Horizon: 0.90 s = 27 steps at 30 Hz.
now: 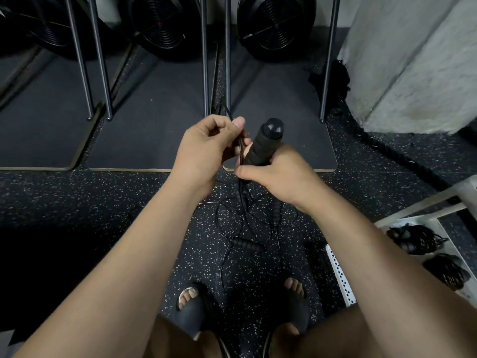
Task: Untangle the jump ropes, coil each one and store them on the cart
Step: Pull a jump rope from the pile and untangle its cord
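A black jump-rope handle [260, 143], padded along its barrel and capped with a faceted knob, stands upright in the person's right hand [281, 177], whose fingers wrap it fully; the left hand [204, 148], just beside it, pinches the thin black cord [240, 151] between thumb and curled fingers. Below the hands the cord drops into a loose tangle [245, 223] on the floor between the person's feet; wiry loops cross one another there, and a ribbed foam handle [247, 245] lies among them. The step in hand appears to be freeing this one rope; it would likely go best with the handle held fixed and the cord fed slowly through the left fingers, loops lifted clear rather than tugged, since a sharp pull could cinch the thin line into a knot. At near right a white metal cart [423, 210] holds two dark coiled bundles [415, 239], so part of the job seems done. The floor [116, 197] is black rubber flecked with pale specks; a thick braided rope [387, 151] snakes along it at far right, beside a rough grey concrete wall [413, 60]. Farther off, slim steel legs [205, 60] stand on smooth dark mats [154, 125], with round black finned wheels [273, 24] behind.
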{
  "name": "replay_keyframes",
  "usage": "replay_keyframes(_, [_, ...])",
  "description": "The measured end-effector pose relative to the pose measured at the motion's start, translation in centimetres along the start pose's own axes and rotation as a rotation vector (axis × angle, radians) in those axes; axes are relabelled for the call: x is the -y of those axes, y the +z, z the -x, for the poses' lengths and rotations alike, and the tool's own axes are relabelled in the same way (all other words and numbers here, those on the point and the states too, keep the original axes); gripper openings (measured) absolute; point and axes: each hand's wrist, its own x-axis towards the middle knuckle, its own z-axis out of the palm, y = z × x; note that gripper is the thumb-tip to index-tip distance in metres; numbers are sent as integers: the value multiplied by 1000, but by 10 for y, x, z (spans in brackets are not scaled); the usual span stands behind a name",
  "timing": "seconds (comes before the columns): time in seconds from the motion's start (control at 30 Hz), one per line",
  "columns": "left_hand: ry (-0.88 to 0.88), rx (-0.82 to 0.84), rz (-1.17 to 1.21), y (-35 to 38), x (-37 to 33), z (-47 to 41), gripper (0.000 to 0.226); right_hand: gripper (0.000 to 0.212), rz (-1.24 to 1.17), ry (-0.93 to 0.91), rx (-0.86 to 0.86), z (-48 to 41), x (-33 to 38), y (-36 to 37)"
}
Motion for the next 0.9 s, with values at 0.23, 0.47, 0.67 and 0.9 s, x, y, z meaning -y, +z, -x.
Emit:
replay_keyframes(0.23, [-103,48,-168,-6,11,-3,21,10,-121,-80,-216,-1,5,-14])
replay_keyframes(0.47, [-229,310,-490,4,46,9,31,10,-451,-90,-380,-2,1,-42])
replay_keyframes(0.67, [-202,406,-453,16,72,15,14,8,-609,-106,-417,3,7,-57])
replay_keyframes(0.9, [-73,411,-526,23,69,20,14,16,-538,-105,-451,2,3,-59])
